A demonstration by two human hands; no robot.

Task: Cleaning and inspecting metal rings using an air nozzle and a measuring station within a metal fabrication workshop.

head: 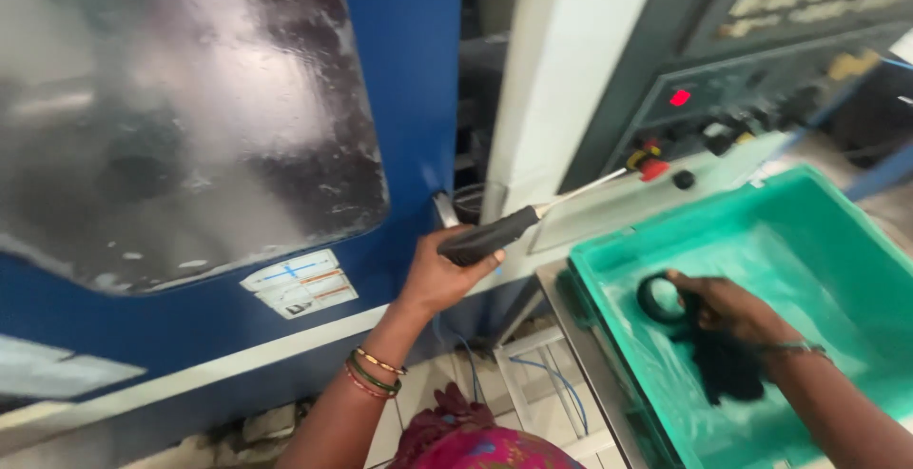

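the left hand (439, 274) is curled tight around the black handle of an air gun (518, 226), its thin metal nozzle pointing toward 2 o'clock at the control panel (761, 60), just beside the blue machine door (409, 98). the right hand (728, 307), at 3 o'clock from it, pinches a black rubber ring (658, 296) and a dark cloth (725, 366) inside the green tray (837, 231).

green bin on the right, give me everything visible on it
The green bin is a rectangular open-top tray, plastic by its look, teal-green, with a raised rim and whitish smears across the floor. It sits tilted in view on a metal ledge beside the control panel. Inside, the right hand holds a black ring; a dark blurred mass lies beneath the wrist.
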